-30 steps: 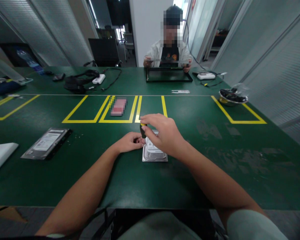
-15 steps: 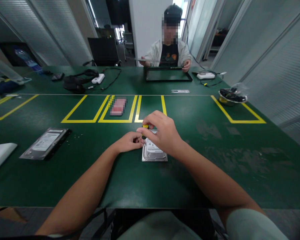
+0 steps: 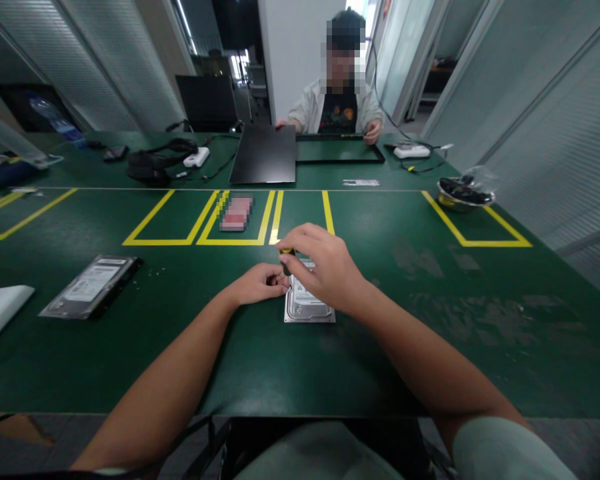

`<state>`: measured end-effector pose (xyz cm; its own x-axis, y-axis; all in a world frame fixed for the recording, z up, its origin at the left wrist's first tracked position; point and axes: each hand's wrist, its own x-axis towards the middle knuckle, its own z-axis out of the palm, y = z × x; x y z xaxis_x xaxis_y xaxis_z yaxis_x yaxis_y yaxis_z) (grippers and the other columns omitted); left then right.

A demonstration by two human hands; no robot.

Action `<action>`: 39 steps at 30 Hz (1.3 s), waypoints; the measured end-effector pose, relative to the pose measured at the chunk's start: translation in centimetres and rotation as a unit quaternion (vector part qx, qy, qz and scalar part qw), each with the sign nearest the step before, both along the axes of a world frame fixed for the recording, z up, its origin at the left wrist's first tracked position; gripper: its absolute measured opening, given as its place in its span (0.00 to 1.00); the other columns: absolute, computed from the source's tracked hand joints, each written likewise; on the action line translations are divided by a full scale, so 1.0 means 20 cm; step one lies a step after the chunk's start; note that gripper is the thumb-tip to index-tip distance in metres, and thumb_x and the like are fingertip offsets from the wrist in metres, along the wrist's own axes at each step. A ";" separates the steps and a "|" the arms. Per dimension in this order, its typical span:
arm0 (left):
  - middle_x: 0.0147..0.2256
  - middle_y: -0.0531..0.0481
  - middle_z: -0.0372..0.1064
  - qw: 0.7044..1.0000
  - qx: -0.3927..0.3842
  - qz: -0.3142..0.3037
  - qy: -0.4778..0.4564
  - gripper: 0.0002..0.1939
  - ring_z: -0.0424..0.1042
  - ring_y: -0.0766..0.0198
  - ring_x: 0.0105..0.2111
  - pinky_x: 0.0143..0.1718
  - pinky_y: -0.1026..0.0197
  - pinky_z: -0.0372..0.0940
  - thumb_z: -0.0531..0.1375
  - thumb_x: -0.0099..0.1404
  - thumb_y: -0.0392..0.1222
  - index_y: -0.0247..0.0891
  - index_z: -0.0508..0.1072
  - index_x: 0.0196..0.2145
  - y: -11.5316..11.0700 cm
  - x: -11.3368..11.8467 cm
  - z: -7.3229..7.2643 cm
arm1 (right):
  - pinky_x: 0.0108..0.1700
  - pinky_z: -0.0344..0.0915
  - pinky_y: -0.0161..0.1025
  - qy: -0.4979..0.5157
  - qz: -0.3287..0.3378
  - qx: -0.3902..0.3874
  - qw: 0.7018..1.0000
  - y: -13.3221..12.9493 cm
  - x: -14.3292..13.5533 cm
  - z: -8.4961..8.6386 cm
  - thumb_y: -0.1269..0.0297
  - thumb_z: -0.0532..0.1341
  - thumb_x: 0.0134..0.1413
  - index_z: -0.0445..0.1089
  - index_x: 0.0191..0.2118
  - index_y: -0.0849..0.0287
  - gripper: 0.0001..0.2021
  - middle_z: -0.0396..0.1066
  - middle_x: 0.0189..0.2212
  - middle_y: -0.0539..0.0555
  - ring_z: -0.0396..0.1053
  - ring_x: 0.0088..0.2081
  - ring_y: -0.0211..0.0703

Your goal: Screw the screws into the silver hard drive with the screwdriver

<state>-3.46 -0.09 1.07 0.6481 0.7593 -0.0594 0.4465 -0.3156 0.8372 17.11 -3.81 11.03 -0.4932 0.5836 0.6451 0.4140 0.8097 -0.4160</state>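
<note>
A matte green tabletop (image 3: 430,347) is carrying everything here, its surface scuffed with pale worn patches and crossed by yellow tape outlines (image 3: 300,220). Near the middle a hard drive (image 3: 307,305) is lying flat: a rectangular slab with a dull silver metal casing and a white label on top. Its long axis is running away from the person, toward the far edge of the tabletop, with its near short edge showing whole and its far end sitting under the hands.

The right hand (image 3: 325,270) is arching over the far end of the drive, its grip pinching the top of a small screwdriver (image 3: 286,261) with a yellow cap and a dark handle. The tool is standing roughly upright, tip down at the drive's far left corner; the tip itself is hidden. The left hand (image 3: 257,283) is resting at that same corner, its fingertips pressed together around the lower part of the screwdriver and touching the drive's edge.

Well apart to the left, a second hard drive (image 3: 93,285) is lying on a dark sleeve, beside a white rounded object (image 3: 0,310). Across the tabletop another person (image 3: 337,107) is sitting with a flat black panel (image 3: 265,155) and a black rectangular frame (image 3: 340,150) in front of them. A shiny metal bowl (image 3: 463,193) is sitting at the far right.
</note>
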 end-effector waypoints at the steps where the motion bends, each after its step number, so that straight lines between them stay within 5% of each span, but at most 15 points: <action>1: 0.27 0.54 0.65 1.000 -0.004 -0.005 -0.004 0.12 0.63 0.68 0.27 0.29 0.66 0.58 0.62 0.60 0.47 0.33 0.72 0.33 0.00 0.00 0.00 | 0.49 0.64 0.43 -0.002 0.010 0.002 1.000 0.00 0.00 0.00 0.71 0.55 0.61 0.72 0.44 0.61 0.10 0.74 0.41 0.57 0.69 0.44 0.44; 8: 0.26 0.54 0.65 1.000 0.008 0.010 0.011 0.12 0.63 0.68 0.27 0.28 0.66 0.57 0.62 0.60 0.46 0.33 0.72 0.32 0.00 0.00 0.01 | 0.43 0.66 0.41 0.027 -0.021 0.019 0.999 0.00 -0.01 -0.01 0.65 0.60 0.60 0.74 0.40 0.62 0.08 0.70 0.39 0.57 0.68 0.41 0.42; 14: 0.27 0.54 0.66 1.000 -0.017 -0.002 -0.007 0.11 0.64 0.68 0.27 0.29 0.66 0.59 0.61 0.60 0.45 0.33 0.72 0.34 -0.01 0.01 0.01 | 0.49 0.65 0.44 0.006 0.011 0.023 1.000 0.01 0.00 -0.01 0.73 0.53 0.61 0.72 0.44 0.62 0.11 0.74 0.41 0.57 0.69 0.44 0.44; 21: 0.25 0.55 0.64 1.000 0.015 0.012 0.015 0.11 0.62 0.68 0.27 0.27 0.66 0.56 0.62 0.59 0.45 0.33 0.72 0.32 -0.01 0.01 0.02 | 0.42 0.66 0.41 0.035 -0.028 0.029 0.999 0.01 0.00 -0.03 0.64 0.60 0.60 0.73 0.38 0.60 0.06 0.68 0.37 0.55 0.67 0.39 0.42; 27: 0.27 0.53 0.68 1.000 -0.003 0.004 0.007 0.11 0.65 0.67 0.28 0.30 0.65 0.60 0.62 0.60 0.45 0.32 0.72 0.33 0.00 0.00 -0.01 | 0.47 0.66 0.41 0.026 -0.005 0.037 0.999 0.01 0.00 -0.04 0.70 0.56 0.62 0.72 0.44 0.62 0.09 0.72 0.40 0.57 0.69 0.44 0.43; 39: 0.27 0.52 0.67 0.999 0.021 0.025 0.036 0.15 0.65 0.66 0.27 0.28 0.65 0.60 0.62 0.60 0.50 0.33 0.73 0.33 -0.01 0.00 0.02 | 0.46 0.68 0.41 0.013 0.002 0.057 0.998 0.01 -0.01 -0.02 0.64 0.60 0.61 0.73 0.40 0.63 0.08 0.75 0.39 0.58 0.71 0.42 0.44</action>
<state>-3.41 -0.35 1.43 0.6041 0.7937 -0.0710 0.5212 -0.3262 0.7887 17.00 -3.57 10.69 -0.4774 0.5035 0.7201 0.4015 0.8540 -0.3309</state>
